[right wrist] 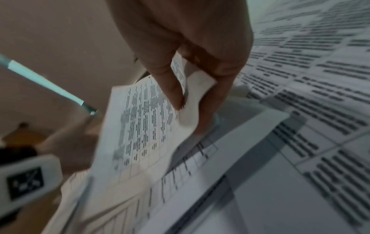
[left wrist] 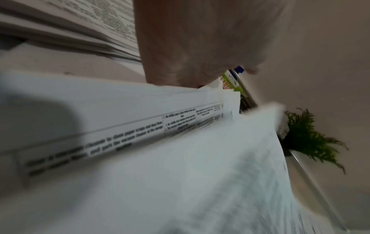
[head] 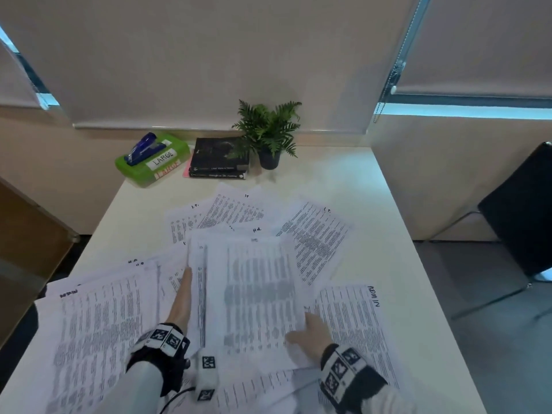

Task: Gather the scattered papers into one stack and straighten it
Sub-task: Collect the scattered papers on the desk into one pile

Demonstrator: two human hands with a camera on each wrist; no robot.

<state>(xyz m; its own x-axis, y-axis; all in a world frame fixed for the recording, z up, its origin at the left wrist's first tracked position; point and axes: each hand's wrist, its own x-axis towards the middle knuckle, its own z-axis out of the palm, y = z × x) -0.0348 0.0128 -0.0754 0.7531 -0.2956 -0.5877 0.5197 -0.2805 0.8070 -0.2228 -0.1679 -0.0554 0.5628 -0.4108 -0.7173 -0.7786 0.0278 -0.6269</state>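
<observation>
Printed papers lie scattered over the white table (head: pixel 337 174). A blurred bundle of sheets (head: pixel 257 291) sits in the middle between my hands. My left hand (head: pixel 182 297) lies with straight fingers along the bundle's left edge; in the left wrist view the left hand (left wrist: pixel 190 55) meets the paper edge (left wrist: pixel 140 110), fingertips hidden behind it. My right hand (head: pixel 310 330) grips the bundle's lower right corner. The right wrist view shows the right hand (right wrist: pixel 190 114) pinching raised sheets (right wrist: pixel 140 126) between thumb and fingers. Loose sheets lie at left (head: pixel 98 324), right (head: pixel 355 330) and behind (head: pixel 316 237).
At the table's back stand a green box (head: pixel 155 167) with a blue stapler (head: pixel 140 149) on it, two black books (head: pixel 219 158) and a small potted fern (head: pixel 268 132). A black chair (head: pixel 525 210) stands off the right edge.
</observation>
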